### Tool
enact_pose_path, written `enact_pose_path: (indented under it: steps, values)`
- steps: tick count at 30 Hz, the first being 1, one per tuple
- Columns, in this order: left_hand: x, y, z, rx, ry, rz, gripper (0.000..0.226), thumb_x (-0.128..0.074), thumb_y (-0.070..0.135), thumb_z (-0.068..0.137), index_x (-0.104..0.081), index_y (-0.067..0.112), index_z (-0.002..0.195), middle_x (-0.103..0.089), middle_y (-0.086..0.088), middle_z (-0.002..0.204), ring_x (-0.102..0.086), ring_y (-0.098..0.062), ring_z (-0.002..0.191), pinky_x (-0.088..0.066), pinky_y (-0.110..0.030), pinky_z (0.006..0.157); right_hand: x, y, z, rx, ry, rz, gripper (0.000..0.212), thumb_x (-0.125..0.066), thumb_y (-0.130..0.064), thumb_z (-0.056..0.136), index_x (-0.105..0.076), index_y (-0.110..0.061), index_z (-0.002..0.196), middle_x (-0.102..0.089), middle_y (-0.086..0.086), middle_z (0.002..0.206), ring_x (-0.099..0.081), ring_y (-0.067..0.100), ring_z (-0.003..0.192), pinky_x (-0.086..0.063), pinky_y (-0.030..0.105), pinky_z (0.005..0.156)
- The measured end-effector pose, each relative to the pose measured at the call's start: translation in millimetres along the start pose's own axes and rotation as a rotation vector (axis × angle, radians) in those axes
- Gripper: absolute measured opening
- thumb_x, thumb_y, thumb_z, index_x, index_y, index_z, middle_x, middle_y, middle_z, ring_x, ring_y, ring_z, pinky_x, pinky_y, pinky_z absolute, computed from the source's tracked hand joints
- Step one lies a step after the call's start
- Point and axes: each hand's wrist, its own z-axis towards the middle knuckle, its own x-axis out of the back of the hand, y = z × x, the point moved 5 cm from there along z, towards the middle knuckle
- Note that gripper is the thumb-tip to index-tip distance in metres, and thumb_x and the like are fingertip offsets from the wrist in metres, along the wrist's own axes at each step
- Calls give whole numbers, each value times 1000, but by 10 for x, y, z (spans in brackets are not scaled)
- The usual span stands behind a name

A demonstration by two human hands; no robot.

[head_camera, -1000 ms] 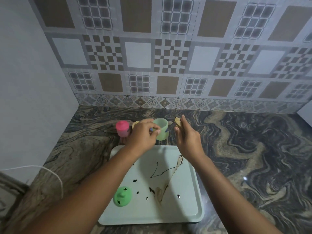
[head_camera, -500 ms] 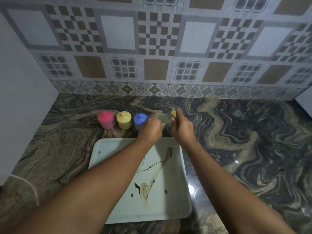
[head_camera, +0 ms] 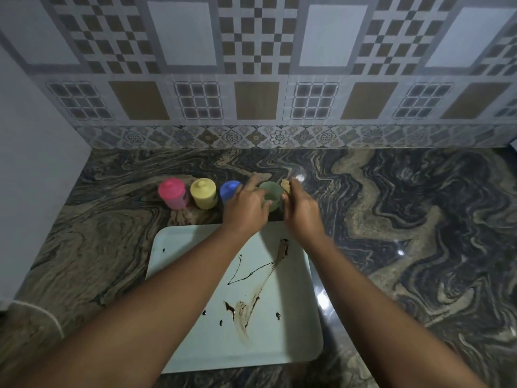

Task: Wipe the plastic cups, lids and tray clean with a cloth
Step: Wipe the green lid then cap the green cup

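The green cup (head_camera: 270, 195) is standing on the table (head_camera: 419, 219) behind the tray (head_camera: 173, 242), between both hands. The left hand (head_camera: 246, 208) is wrapping its side; the right hand (head_camera: 302, 211) is pinching a small yellowish cloth (head_camera: 286, 184) beside it. Light, smooth plastic probably tips easily, so gripping the wall suits.

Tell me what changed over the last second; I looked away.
The green cup, held up in the left hand a second ago, now sits in the row beside the blue cup. The right hand keeps a small tan piece. The tray remains stained.
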Motion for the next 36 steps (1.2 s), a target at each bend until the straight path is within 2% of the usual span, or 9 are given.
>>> enact_pose_path:
  steps: [4,7,10,15,22,28,31,33,36]
  values:
    - [358,-211,-175,-35,56,-58,40,-61,29,92,-62,19,130,-37,-11,156,-47,-40,125,-49,-48,97,75,-138,-126,26,26,-10,54,-50,-27,106,-39,-7,154,-60,24,138,-61,43,123,-51,48,100]
    - [621,-419,-357,-6,86,-122,45,-61,28,92,-59,16,135,-41,-11,154,-46,-38,130,-43,-47,105,32,-339,-306,48,13,-16,63,-52,-28,106,-26,-8,160,-65,25,131,-65,44,113,-52,44,88]
    - [822,-616,-615,31,113,-138,48,-64,27,90,-57,17,137,-46,-12,150,-47,-36,132,-39,-43,109,-85,-624,-552,116,-35,-5,61,-54,-25,105,-29,-7,158,-62,26,135,-62,46,115,-50,44,87]
    - [964,-871,-1282,35,132,-171,49,-66,27,88,-58,16,135,-53,-9,144,-49,-29,130,-39,-38,107,-504,-976,-1156,292,-176,-34,59,-51,-25,106,-30,-6,158,-44,20,157,-46,43,141,-53,52,97]
    - [650,-1188,-2250,136,-21,-181,29,-66,24,91,-70,17,118,-68,0,122,-60,-18,115,-47,-32,98,-993,-974,-2005,365,-324,-112,60,-42,-36,106,-37,-1,154,-41,21,159,-41,44,145,-53,60,99]
    - [360,-1301,-2706,177,-141,-140,31,-70,26,88,-71,18,117,-68,-1,113,-61,-24,104,-52,-37,90,-1081,-950,-2274,412,-302,-112,56,-41,-41,101,-51,-10,147,-53,15,151,-70,41,112,-63,55,74]
    - [360,-1284,-2760,172,-92,-117,33,-67,25,90,-68,20,122,-67,3,116,-60,-22,104,-53,-35,85,-1067,-967,-2329,429,-290,-82,51,-45,-37,100,-51,-15,146,-60,12,145,-69,35,116,-63,52,73]
    - [359,-1280,-2750,177,-60,-116,32,-68,23,89,-68,19,121,-67,1,114,-60,-24,102,-54,-37,81,-1042,-994,-2345,424,-296,-93,51,-48,-35,100,-44,-17,147,-68,9,134,-72,36,105,-62,49,69]
    - [328,-1285,-2740,174,-19,-123,19,-71,17,87,-73,16,106,-68,0,104,-59,-27,96,-55,-41,77,-982,-973,-2304,264,-286,-138,46,-57,-36,102,-51,-16,143,-73,10,122,-69,39,100,-57,45,75]
